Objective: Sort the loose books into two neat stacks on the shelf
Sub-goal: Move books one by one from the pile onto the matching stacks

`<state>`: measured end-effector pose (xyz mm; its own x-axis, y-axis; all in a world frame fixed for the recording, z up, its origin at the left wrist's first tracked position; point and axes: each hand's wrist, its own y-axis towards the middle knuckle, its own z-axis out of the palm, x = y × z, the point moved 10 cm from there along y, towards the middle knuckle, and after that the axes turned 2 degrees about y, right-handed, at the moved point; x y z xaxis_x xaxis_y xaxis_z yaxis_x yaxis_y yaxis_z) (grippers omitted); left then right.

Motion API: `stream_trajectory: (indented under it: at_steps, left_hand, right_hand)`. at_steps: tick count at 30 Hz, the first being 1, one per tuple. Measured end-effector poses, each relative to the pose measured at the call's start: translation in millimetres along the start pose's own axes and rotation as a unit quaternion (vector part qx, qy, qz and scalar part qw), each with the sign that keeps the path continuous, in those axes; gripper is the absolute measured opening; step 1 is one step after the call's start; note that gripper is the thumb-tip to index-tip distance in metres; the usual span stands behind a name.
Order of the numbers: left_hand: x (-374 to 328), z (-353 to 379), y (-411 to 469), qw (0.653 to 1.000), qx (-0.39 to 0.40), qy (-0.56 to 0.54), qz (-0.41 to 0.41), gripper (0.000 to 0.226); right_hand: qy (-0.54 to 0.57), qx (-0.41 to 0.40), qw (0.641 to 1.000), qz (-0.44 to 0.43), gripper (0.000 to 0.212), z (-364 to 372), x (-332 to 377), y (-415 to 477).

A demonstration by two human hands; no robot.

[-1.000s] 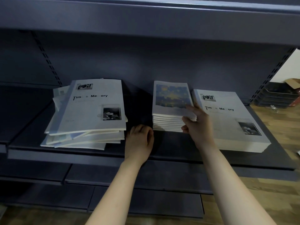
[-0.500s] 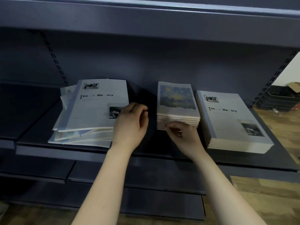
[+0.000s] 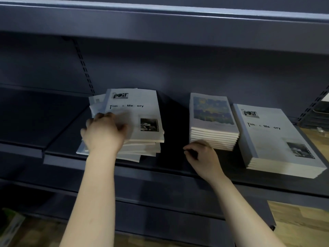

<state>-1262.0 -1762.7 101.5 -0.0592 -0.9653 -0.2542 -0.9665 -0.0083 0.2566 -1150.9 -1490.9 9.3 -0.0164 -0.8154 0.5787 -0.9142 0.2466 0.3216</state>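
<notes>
Head view: we judge the fanned pile of thin white softcover books (image 3: pixel 142 138) light, floppy and slippery, so our left hand (image 3: pixel 103 132), fingers spread flat on its top cover, should grip the spine edge, while our right hand (image 3: pixel 203 155) rests loosely curled and empty.

shelf (image 3: pixel 178 168) looks painted metal, dark blue-grey, matt w/ faint sheen. books (image 3: pixel 135 111) paper, pale matt covers, printed b&w pics; cream page edges. floor (image 3: pixel 299 221) wood-look, light, smooth. hands bare.
</notes>
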Motion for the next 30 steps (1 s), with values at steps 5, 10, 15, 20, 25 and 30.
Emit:
stream_trajectory:
  at_steps: [5,10,15,20,25,30]
  left_hand:
    - [18.9,6.5,9.1,0.997,0.04,-0.046,-0.037,0.067]
    - [22.7,-2.7,11.2,0.996,0.026,-0.053,-0.068,0.084]
    - [26.3,-15.0,14.3,0.989,-0.028,-0.13,-0.069,0.043]
    - [22.1,-26.3,-1.9,0.95,-0.104,-0.293,-0.03,0.028]
    - [14.3,-24.0,-19.1,0.888,-0.125,-0.442,-0.018,0.015]
    - [-20.3,-15.0,-38.1,0.837,-0.103,-0.537,0.004,0.017]
  right_hand:
    - [-0.016,-0.015,1.0,-0.006,0.015,2.4,-0.6,-1.4]
    - [-0.023,-0.017,0.999,-0.018,0.016,2.1,1.0,-1.4]
    - [-0.016,-0.022,0.999,-0.022,0.016,0.6,0.7,-1.8]
    - [-0.009,-0.013,1.0,-0.014,0.017,0.9,0.1,-2.6]
    - [0.056,-0.019,0.998,-0.001,0.017,-7.1,-0.7,-7.3]
    - [0.178,-0.054,0.98,0.07,0.012,-29.3,-4.9,-12.6]
